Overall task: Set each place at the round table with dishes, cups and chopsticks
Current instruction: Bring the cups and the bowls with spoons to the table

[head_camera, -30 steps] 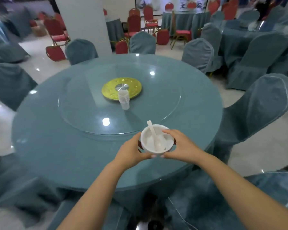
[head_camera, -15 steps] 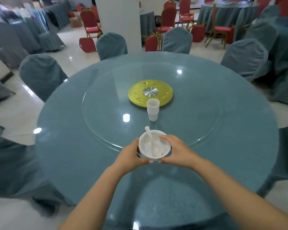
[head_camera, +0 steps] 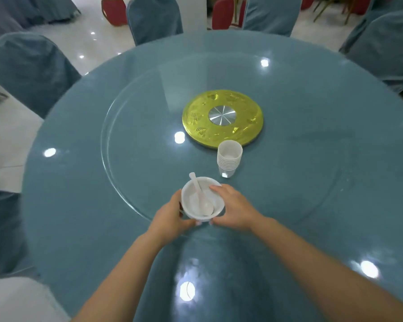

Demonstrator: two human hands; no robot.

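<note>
Holding a white bowl [head_camera: 201, 199] with both hands, left hand [head_camera: 170, 218] and right hand [head_camera: 234, 209] gripping its sides. Spoon [head_camera: 201, 196] lying inside. Stack of cups [head_camera: 229, 158] standing at 1 o'clock on the table [head_camera: 79, 205].

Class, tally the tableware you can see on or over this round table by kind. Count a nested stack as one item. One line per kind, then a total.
Bowl: 1, held by left hand and right hand
Spoon: 1, in the bowl
Cup stack: 1; the number of cups in it is unclear
Chopsticks: 0
Total: 3
</note>
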